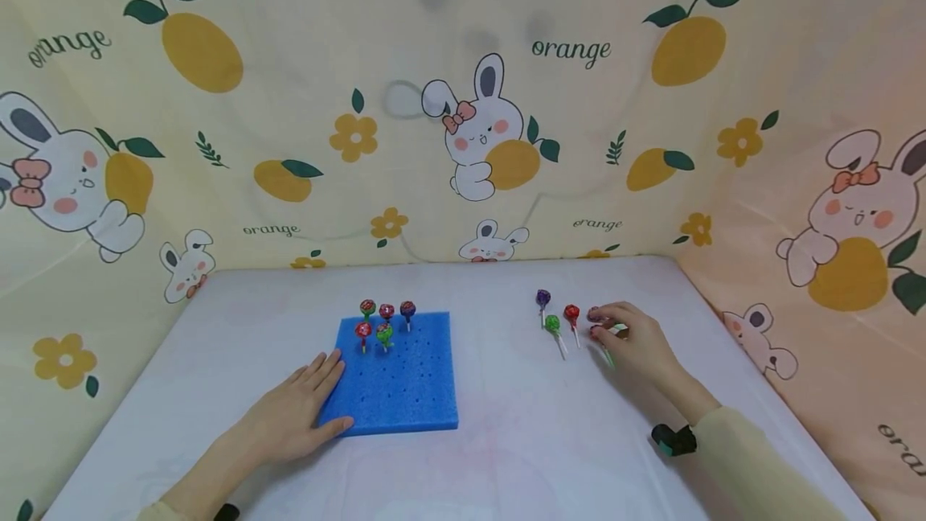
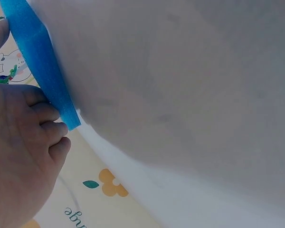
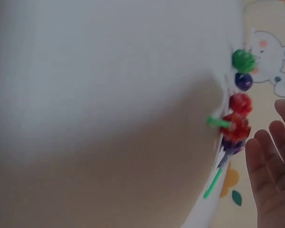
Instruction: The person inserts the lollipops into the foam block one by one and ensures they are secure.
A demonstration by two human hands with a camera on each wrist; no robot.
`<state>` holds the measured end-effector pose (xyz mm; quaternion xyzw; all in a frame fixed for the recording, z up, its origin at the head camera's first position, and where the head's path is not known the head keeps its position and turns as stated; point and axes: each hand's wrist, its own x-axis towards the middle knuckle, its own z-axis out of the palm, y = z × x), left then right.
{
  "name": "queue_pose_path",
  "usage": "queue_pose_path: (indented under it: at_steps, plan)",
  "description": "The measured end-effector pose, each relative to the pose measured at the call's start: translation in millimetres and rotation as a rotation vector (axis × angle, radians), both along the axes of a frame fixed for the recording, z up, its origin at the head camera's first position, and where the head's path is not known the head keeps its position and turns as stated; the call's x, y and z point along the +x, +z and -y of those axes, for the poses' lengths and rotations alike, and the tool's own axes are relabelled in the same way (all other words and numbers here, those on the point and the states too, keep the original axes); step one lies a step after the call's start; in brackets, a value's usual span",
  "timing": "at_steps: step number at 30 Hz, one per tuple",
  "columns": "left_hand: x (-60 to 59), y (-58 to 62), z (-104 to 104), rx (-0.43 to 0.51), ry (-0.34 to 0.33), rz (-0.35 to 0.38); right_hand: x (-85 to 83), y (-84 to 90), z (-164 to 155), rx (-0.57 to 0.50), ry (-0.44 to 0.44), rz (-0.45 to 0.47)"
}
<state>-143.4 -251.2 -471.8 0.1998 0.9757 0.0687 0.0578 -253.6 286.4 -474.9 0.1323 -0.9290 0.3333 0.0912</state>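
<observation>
A blue foam board (image 1: 408, 392) with rows of small holes lies on the table. Several wrapped lollipops stand upright at its far left, among them a red one (image 1: 363, 330) and a green one (image 1: 384, 334). My left hand (image 1: 300, 408) rests along the board's left edge, fingers extended. At the right, my right hand (image 1: 644, 348) reaches over loose lollipops, thumb and fingers spread around them. The right wrist view shows a red lollipop with a green stick (image 3: 235, 127) and a purple one (image 3: 233, 146) near the fingertips. In the head view this hand partly covers both.
Left of my right hand lie a purple lollipop (image 1: 543, 297), a green lollipop (image 1: 553, 323) and a red lollipop (image 1: 571, 313). The white-covered table (image 1: 521, 441) is bordered by a patterned cloth (image 1: 405, 22) at the back and sides.
</observation>
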Motion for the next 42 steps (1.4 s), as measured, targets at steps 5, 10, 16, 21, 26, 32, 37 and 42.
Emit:
queue_pose_path:
  at_steps: [5, 10, 16, 21, 26, 32, 37, 42]
  plan:
    - [-0.3, -0.2, 0, -0.002, -0.004, -0.003, -5.1, -1.0, -7, 0.076, 0.017, 0.054]
    - [-0.9, -1.1, 1, -0.004, -0.007, -0.013, -10.5, -2.7, -12, 0.126, 0.033, 0.085]
    - [-2.1, -1.9, 1, 0.001, -0.003, -0.006, -14.5, -5.0, -14, 0.157, 0.067, 0.087]
    - [-1.6, -1.9, 1, 0.003, 0.0, 0.004, -15.3, -4.7, -12, 0.175, 0.064, 0.124]
    - [-1.0, -1.7, 0, 0.005, 0.007, 0.015, -15.4, -5.1, -11, 0.193, 0.062, 0.147]
    - [-1.4, -2.4, 0, -0.002, 0.009, 0.01, -15.7, -7.2, -12, 0.197, 0.051, 0.156]
    - [-0.6, -2.1, -1, 0.006, 0.008, 0.006, -15.3, -8.5, -12, 0.175, 0.049, 0.14]
    - [0.1, -2.3, 0, 0.012, 0.001, -0.006, -14.2, -9.5, -14, 0.15, 0.053, 0.106]
